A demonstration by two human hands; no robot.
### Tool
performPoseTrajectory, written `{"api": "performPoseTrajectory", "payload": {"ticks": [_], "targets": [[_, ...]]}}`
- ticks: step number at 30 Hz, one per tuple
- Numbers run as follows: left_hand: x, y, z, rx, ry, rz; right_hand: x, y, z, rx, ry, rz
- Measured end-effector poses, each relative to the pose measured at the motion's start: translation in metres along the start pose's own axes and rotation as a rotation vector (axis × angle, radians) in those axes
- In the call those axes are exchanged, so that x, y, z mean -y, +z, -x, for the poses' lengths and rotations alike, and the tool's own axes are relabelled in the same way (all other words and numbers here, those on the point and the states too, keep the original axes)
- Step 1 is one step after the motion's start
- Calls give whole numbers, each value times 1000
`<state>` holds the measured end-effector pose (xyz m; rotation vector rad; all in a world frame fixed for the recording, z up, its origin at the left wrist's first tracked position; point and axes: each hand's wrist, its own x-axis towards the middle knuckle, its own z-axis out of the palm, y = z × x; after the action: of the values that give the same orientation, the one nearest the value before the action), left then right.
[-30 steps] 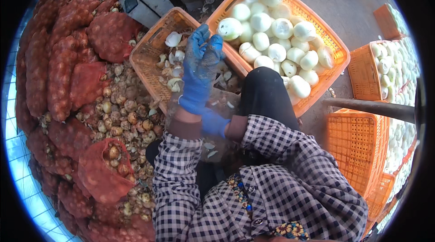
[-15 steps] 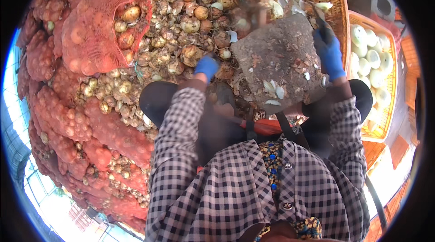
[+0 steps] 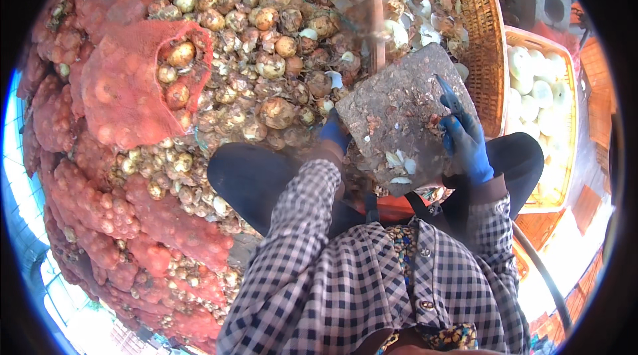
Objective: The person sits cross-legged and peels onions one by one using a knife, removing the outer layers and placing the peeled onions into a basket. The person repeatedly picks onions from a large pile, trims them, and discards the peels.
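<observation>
Head cam: R hand (image 3: 468, 143), in a blue glove, curls tight round a small knife (image 3: 450, 94), blade out over a gray slab (image 3: 392, 89). L hand (image 3: 334, 132), also gloved, is by the slab's L edge, next to unpeeled onions (image 3: 272, 113); can't tell how open it is or if it's got smth. White peel bits (image 3: 399, 161) lie on the slab.

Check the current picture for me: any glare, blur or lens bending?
Head view: bright light washes out the lower peeled onions at right; head view: a soft haze blurs the area around the wooden stick, while the board reads fairly clearly; head view: fisheye distortion seems to bow the peel crate.
</observation>
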<state>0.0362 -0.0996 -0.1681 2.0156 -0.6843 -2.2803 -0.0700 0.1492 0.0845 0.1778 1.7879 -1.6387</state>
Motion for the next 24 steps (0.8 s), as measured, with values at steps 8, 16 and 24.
{"api": "performPoseTrajectory", "payload": {"ticks": [8,16,24], "targets": [[-89,0,154,301,799,101,-19,41,-7,224,-88,-258],[-84,76,151,234,837,91,-52,68,-70,194,-220,-286],[-59,76,193,1159,388,93,-24,32,-30,197,-139,-355]]}}
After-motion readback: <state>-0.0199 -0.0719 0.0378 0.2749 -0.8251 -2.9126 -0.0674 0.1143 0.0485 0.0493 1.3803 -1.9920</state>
